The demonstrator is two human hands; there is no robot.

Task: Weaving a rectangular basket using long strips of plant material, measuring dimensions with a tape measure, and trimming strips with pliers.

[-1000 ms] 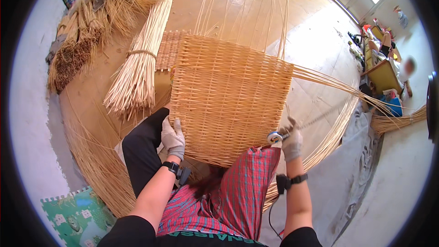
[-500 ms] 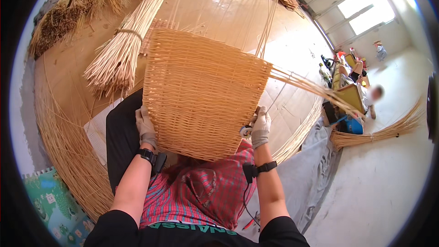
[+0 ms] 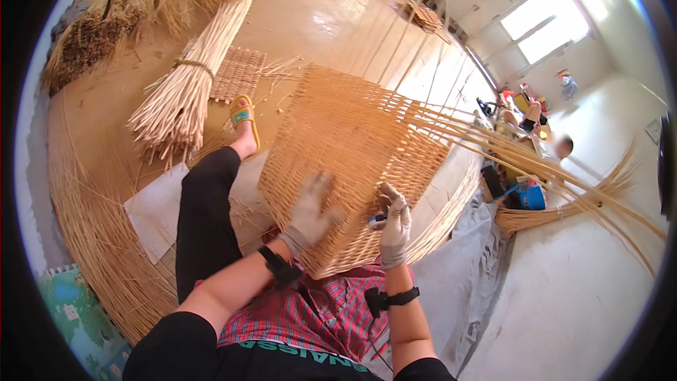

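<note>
A wicker basket (image 3: 338,134), woven of tan strands, rests tilted over my lap with one corner edge toward me. Long unwoven strands stick out from its upper right. My left hand (image 3: 310,215), in a pale glove and blurred by motion, lies over the near left side with fingers stretched out. Close to the right side of the corner edge is my right hand (image 3: 396,226), also gloved, with its fingers curled in. A small white and blue round piece (image 3: 377,221) shows beside its palm; what the fingers hold cannot be made out.
A tied bundle of peeled sticks (image 3: 176,106) and a small woven mat (image 3: 238,74) lie on the floor, far left. More strands (image 3: 92,226) curve along the left. At right are a strand bundle (image 3: 522,220), a blue container (image 3: 530,197) and a seated person (image 3: 546,144).
The basket has turned and shifted right, now showing two sides. My left hand has moved from its left edge onto its face. My sandalled foot has come into view.
</note>
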